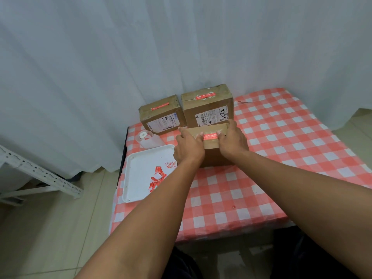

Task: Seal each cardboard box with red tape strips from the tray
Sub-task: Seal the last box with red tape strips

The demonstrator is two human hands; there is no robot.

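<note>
Cardboard box [213,156] held by left grip [188,149] and right grip [233,141].

Two bare forearms reach in from the lower edge, no sleeves, watch or rings in view; the left hand [189,148] and right hand [233,142] are ungloved; dark trousers show at the bottom of the view.
</note>
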